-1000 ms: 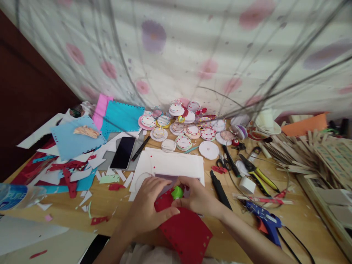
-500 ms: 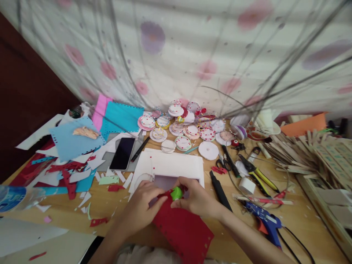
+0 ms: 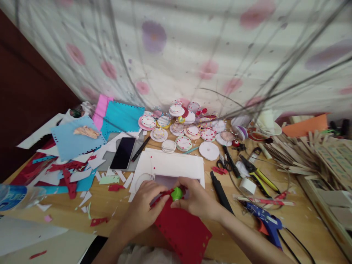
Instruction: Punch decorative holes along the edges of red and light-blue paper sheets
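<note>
A red sheet [image 3: 183,229] with punched holes along its edges hangs low in front of me. My left hand [image 3: 148,205] pinches its upper left edge between thumb and fingers. My right hand [image 3: 194,198] is closed around a small bright green craft punch [image 3: 176,193], which sits at the sheet's top edge. Fingers hide part of the punch, and I cannot see how far the sheet goes into it. Just beyond both hands lie white sheets [image 3: 170,163] with a shallow pale purple tray or box [image 3: 165,179] on them, partly covered by the hands.
Small layered paper discs [image 3: 192,131] crowd the back. To the left are a phone [image 3: 123,154], a black pen [image 3: 140,148], paper scraps [image 3: 68,178] and a plastic bottle [image 3: 16,198]. Scissors [image 3: 224,163], pliers [image 3: 258,176], a blue glue gun [image 3: 265,218] and wooden sticks [image 3: 288,154] lie right.
The red sheet's lower part has shifted slightly, and my left hand has moved a touch to the right. Both hands keep their holds.
</note>
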Demonstrator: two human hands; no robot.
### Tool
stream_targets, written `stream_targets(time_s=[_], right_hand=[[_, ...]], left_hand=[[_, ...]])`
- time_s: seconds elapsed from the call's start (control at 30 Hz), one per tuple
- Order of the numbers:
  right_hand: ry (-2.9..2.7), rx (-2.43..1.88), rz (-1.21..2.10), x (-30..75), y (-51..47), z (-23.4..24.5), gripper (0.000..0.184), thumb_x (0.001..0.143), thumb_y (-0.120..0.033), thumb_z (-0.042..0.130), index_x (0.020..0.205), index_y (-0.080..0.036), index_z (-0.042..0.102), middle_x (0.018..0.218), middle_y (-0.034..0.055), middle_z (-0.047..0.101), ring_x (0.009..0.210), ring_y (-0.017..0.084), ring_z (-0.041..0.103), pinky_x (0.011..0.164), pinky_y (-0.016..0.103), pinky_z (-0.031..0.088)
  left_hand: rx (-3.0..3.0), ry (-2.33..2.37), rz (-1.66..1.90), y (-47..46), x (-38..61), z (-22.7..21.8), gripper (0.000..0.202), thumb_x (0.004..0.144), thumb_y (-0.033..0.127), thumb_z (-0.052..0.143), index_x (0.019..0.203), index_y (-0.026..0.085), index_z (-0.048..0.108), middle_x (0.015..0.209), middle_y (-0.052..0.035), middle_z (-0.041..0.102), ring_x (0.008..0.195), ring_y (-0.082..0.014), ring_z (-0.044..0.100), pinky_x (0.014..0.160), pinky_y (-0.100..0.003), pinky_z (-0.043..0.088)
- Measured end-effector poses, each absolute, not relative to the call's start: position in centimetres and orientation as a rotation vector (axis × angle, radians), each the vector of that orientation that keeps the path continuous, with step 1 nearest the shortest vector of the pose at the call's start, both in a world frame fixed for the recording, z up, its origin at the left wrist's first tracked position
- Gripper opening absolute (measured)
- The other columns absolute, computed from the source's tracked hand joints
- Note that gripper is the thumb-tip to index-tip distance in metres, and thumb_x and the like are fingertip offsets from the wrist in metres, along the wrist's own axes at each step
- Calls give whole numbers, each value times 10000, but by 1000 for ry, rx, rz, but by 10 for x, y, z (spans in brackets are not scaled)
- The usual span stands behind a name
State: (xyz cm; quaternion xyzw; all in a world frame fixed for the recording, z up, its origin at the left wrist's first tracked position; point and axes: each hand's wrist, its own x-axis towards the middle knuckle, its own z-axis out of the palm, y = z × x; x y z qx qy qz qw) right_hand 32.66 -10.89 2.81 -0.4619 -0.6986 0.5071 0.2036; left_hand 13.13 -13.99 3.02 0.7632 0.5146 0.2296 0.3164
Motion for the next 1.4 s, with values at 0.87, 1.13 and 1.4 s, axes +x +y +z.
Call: stream_targets(time_s=[0.87, 1.13, 1.4], right_hand=[[-1914, -1177, 1533, 333, -109, 20, 267, 690, -284, 753, 902, -188, 623, 824, -5, 618, 749, 146, 531, 689, 241, 422], [-1970, -1239, 1490, 332, -106, 30, 241, 711, -235, 723, 934, -186, 644, 827, 0, 633, 744, 147, 542, 683, 245, 424], [-1586, -1156, 1750, 327, -107, 15, 299, 738, -360, 713, 945, -181, 594, 801, -2, 618, 714, 131, 542, 646, 237, 416]], left_hand=[[1586, 1392, 590, -138, 131, 30, 153, 810, 180, 589, 946, 204, 655, 923, -20, 716, 867, -181, 661, 778, -274, 511], [1608, 1432, 695, -139, 132, 25, 87, 821, 182, 551, 833, 191, 637, 795, 1, 683, 763, -154, 628, 690, -231, 483], [1576, 1426, 680, -136, 134, 28, 57, 828, 193, 544, 817, 183, 599, 767, 5, 637, 740, -145, 599, 675, -222, 462]])
